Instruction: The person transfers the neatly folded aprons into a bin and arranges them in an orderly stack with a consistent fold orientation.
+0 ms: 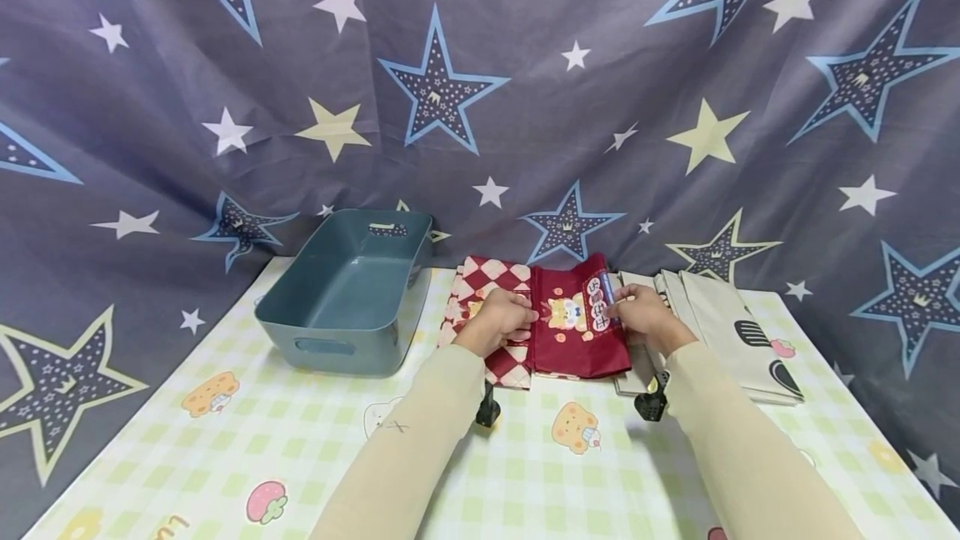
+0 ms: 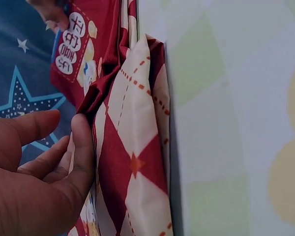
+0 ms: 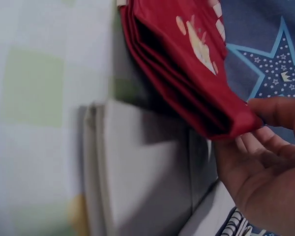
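Note:
A folded red cloth (image 1: 576,319) with a cartoon animal and characters in white ovals lies between my hands, its right side lifted. With thumb and fingers, my right hand (image 1: 643,315) pinches its right edge; the stacked folds show in the right wrist view. My left hand (image 1: 501,319) is over a folded red-and-cream diamond-patterned cloth (image 2: 132,162), thumb apart from the fingers. One left fingertip (image 2: 81,129) is right at the red cloth's left edge. Below the raised red edge lies a folded pale grey cloth (image 3: 142,162).
A blue-grey plastic bin (image 1: 330,347) with handle slots stands at the back left. Folded cream cloths (image 1: 731,332) with black prints lie at the right. A star-patterned curtain (image 1: 517,132) hangs behind the table, which has a green-checked cover (image 1: 315,432).

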The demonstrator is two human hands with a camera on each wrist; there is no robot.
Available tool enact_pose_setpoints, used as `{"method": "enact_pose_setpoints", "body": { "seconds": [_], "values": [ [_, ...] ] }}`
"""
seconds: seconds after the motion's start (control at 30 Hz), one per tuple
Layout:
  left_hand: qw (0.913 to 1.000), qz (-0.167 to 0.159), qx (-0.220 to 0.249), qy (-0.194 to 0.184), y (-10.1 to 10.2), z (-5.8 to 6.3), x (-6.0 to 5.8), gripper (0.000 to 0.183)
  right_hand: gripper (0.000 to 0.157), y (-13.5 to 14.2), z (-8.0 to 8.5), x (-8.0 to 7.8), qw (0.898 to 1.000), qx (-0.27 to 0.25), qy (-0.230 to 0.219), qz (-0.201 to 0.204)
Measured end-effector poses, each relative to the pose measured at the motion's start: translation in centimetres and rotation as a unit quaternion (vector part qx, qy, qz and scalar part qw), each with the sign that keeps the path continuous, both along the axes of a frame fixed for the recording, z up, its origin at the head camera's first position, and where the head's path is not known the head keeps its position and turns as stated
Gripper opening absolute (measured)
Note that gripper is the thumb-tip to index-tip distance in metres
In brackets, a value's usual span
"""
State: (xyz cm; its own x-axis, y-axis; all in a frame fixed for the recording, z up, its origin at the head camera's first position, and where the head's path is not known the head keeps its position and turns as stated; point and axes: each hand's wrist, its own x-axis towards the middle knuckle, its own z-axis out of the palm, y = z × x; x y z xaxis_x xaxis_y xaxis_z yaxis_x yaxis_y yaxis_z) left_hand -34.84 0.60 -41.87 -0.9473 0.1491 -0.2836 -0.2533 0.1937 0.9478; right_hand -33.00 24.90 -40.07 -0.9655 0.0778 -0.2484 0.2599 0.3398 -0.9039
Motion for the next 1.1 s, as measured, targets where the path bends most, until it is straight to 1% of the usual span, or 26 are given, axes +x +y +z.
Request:
{"method": "enact_pose_setpoints", "body": {
  "seconds": [0.13,0.27,0.43,0.53,0.73,0.77,0.9,0.97,1.1],
  "values": [
    [1.0,0.004,0.001,-0.006,0.1,0.1,0.0,0.025,0.031,-0.1,0.7,0.0,0.999,-0.03,0.012,-0.002],
    [0.9997,0.015,-0.016,-0.013,0.3,0.2,0.0,0.021,0.033,-0.1,1.4,0.1,0.998,-0.062,0.022,0.003],
    [0.9989,0.029,-0.029,-0.02,0.6,0.4,0.0,0.025,0.035,0.1,1.8,0.2,0.996,-0.084,0.033,0.021],
    [0.9989,0.034,-0.028,-0.017,0.8,0.5,0.1,0.021,0.036,0.1,1.9,0.2,0.994,-0.099,0.038,0.032],
    [0.9993,0.034,-0.013,-0.004,1.2,0.6,0.1,0.01,0.034,0.2,2.8,0.1,0.991,-0.113,0.057,0.05],
    [0.9994,0.032,-0.008,-0.005,1.3,0.6,0.1,0.011,0.034,0.2,3.0,0.2,0.99,-0.114,0.061,0.055],
    [0.9995,0.019,0.023,-0.015,1.6,0.6,-0.1,0.029,0.033,-0.1,4.1,0.3,0.987,-0.124,0.076,0.071],
    [0.999,0.014,0.037,-0.023,1.8,0.5,-0.1,0.034,0.033,-0.3,4.7,0.4,0.985,-0.128,0.081,0.077],
    [0.9982,0.007,0.051,-0.031,2.0,0.4,-0.2,0.03,0.029,-0.7,5.8,0.4,0.983,-0.14,0.09,0.083]
  ]
}}
